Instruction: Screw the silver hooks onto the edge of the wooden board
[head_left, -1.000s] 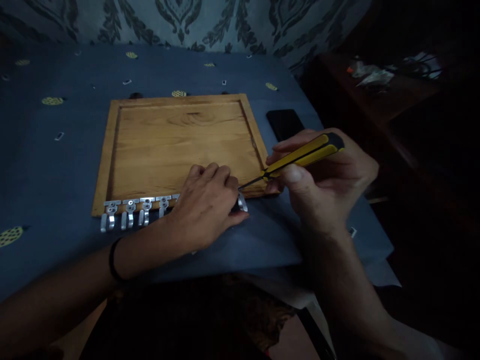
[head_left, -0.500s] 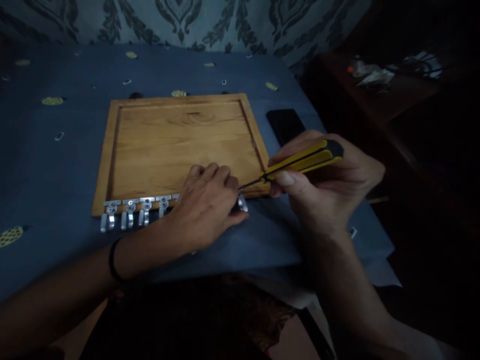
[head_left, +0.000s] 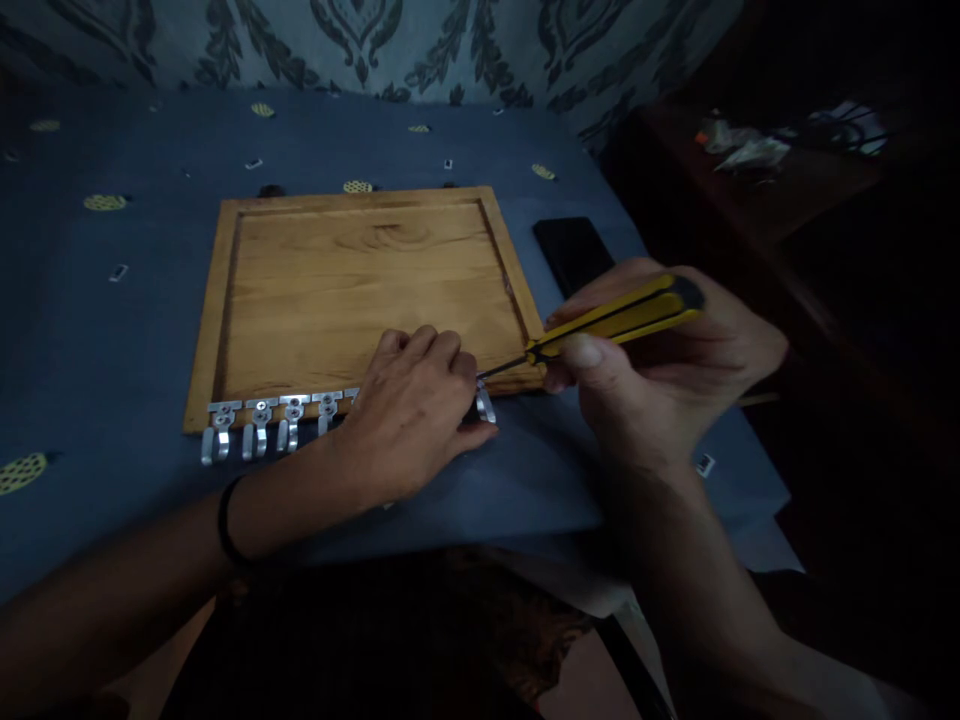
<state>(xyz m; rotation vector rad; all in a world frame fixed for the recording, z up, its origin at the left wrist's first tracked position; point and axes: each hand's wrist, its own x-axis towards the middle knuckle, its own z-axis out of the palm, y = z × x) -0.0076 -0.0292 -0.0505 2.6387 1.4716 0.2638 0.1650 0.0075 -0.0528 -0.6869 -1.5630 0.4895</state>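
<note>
A wooden board [head_left: 352,290] with a raised rim lies on a blue cloth. Several metal hooks [head_left: 259,422] are fixed in a row along its near edge. My left hand [head_left: 409,415] rests curled over the near edge, its thumb and fingers pinched on one metal hook [head_left: 484,405] near the right corner. My right hand [head_left: 667,365] is closed on a yellow and black screwdriver [head_left: 611,318]. The screwdriver's thin shaft points left and down, with its tip at the hook under my left fingers.
A dark phone [head_left: 574,252] lies on the blue cloth [head_left: 112,330] just right of the board. A patterned curtain [head_left: 375,45] hangs behind. A dark wooden surface with cluttered items [head_left: 750,150] stands at the right. The cloth's near edge drops off below my wrists.
My right hand has shifted a little to the right and turned with the screwdriver handle. The left hand and the board have stayed put.
</note>
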